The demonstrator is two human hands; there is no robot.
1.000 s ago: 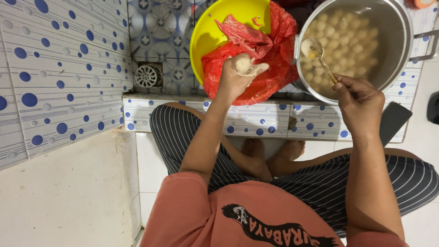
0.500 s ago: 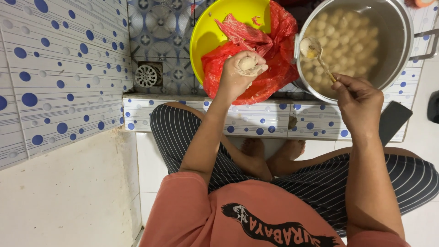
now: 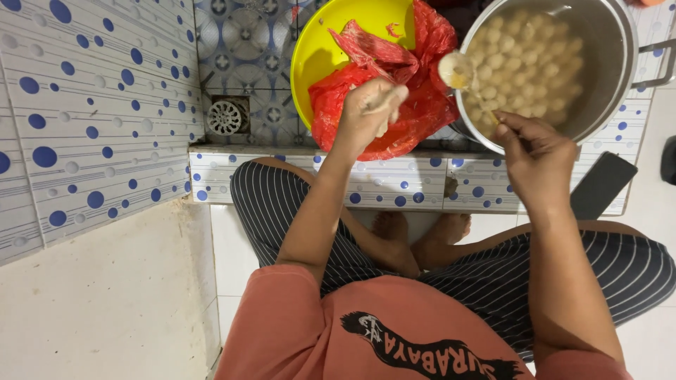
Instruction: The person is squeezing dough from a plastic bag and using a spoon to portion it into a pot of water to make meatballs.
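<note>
My left hand [image 3: 370, 109] is closed around a lump of pale dough and hovers over a red plastic bag [image 3: 415, 105] that lies in a yellow basin [image 3: 320, 49]. My right hand [image 3: 539, 155] grips a spoon [image 3: 461, 74] whose bowl carries a bit of dough at the rim of a large metal pot [image 3: 612, 42]. Inside the pot, many pale round balls [image 3: 528, 63] float in water. Both hands are above a tiled ledge, and I sit cross-legged behind it.
A round floor drain [image 3: 225, 116] sits left of the basin on patterned tiles. A tiled wall with blue dots [image 3: 91, 119] runs along the left. A dark flat phone-like object [image 3: 602, 186] lies on the ledge at the right.
My left hand has turned and closed more tightly over the dough. The spoon in my right hand has shifted slightly at the pot's rim.
</note>
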